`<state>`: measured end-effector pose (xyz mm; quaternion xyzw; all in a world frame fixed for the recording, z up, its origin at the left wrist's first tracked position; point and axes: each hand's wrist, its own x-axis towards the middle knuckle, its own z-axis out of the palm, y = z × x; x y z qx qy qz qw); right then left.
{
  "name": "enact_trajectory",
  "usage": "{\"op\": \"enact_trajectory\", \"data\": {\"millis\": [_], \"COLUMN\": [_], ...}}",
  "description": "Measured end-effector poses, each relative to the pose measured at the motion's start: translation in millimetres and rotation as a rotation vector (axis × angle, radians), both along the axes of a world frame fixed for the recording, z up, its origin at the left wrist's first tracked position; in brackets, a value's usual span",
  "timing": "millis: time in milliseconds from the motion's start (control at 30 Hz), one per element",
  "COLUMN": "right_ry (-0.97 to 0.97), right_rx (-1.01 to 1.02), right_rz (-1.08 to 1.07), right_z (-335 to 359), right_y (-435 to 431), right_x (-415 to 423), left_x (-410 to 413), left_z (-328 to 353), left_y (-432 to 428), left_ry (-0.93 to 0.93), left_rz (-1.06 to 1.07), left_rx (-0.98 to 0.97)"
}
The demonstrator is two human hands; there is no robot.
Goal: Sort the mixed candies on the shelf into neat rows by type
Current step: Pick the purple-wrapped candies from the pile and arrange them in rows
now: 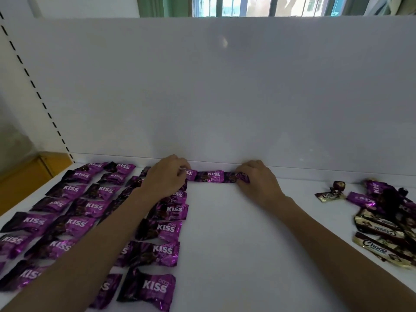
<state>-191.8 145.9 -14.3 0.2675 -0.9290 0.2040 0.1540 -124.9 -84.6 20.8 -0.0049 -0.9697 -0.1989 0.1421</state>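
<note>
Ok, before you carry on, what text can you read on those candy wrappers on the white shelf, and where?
"KISS": purple foil wrappers in the left rows, and the back row of purple candies whose ends the left hand and right hand pinch.
"CHOCO KISS": nearest purple wrapper.
"Choco": gold-and-brown wrappers in the right pile.
Small print below the logos: too blurred to read.

A plain white back panel (225, 86) rises behind the shelf (236, 233). Above the panel, daylight fills a barred window (258, 6) with a green curtain (162, 6) at its left. Left of the panel run a slotted upright (33, 86) and a yellow-orange ledge (27, 179).
</note>
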Motion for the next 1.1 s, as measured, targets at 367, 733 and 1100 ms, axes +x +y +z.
{"op": "enact_trajectory", "data": {"millis": [367, 733, 1100], "right_ry": [0.038, -0.066, -0.162], "right_rx": [-0.041, 0.004, 0.141], "right_rz": [-0.054, -0.229, -0.298], "right_z": [13.3, 39.7, 31.3], "right_y": [49.6, 234.3, 344.5], "right_x": [7.2, 18.0, 15.9], "left_x": [9.6, -23.4, -45.2], "left_z": [3.3, 4.1, -23.2], "left_y": [62.5, 249.3, 354.8], "left_ry": [0.039, -0.001, -0.079], "left_rz": [-0.083, -0.407, -0.482], "left_rx": [0.012, 0.039, -0.081]}}
